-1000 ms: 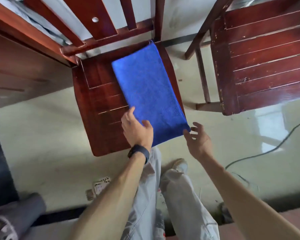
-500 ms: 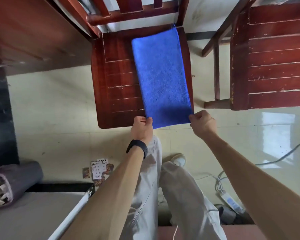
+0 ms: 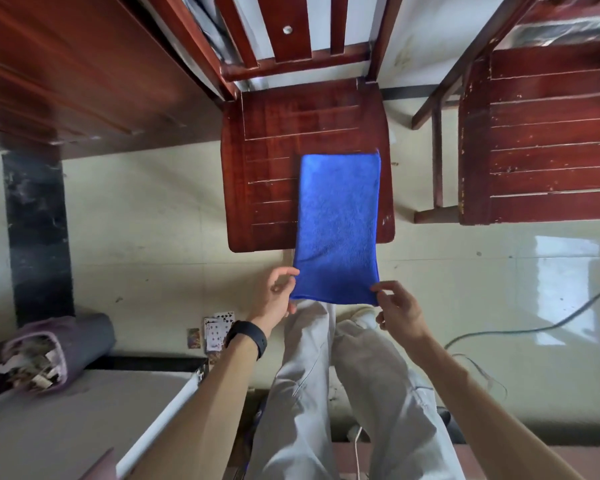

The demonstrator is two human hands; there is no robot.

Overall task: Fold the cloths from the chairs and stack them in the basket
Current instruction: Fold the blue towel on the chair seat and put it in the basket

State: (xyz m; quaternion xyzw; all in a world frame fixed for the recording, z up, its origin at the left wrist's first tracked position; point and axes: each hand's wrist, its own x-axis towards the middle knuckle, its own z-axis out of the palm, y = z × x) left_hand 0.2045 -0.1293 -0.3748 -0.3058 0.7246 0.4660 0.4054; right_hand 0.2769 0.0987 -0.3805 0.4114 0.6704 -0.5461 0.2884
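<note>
1. At about 8 o'clock in the view, a rolled grey bundle (image 3: 59, 344) is lying on the floor. What is filling its open end is too blurred to name. A few playing cards (image 3: 219, 329) are lying on the floor between it and the left wrist.
2. The left hand (image 3: 278, 292) is pinching the cloth's near left corner, its fingers (image 3: 286, 271) and thumb closing on the hem. A dark wristband (image 3: 248, 337) is sitting on that wrist.
3. The blue cloth (image 3: 338, 223), folded into a long strip, is resting on the 3 o'clock side of the middle chair (image 3: 274, 161) seat. Its near end is hanging past the seat's front edge, held up by both hands.
4. Its long axis is running from 12 to 6 o'clock, so nearly all of it is lying at 12 o'clock from the hands.
5. The right hand (image 3: 400, 313) is pinching the near right corner between thumb and forefinger, its other fingers (image 3: 383, 287) hanging loosely curled. Each hand is holding one corner, so neither is nearer. I judge the next fold depends on carrying this near edge toward 12 o'clock to meet the far edge.
6. At 2 o'clock a second chair (image 3: 541, 133) is standing, cut off by the frame. A cable (image 3: 534, 327) is trailing across the floor at 4 o'clock.
7. The basket is not showing anywhere. The cloth's underside is hidden, so I cannot tell how many layers it is holding.
</note>
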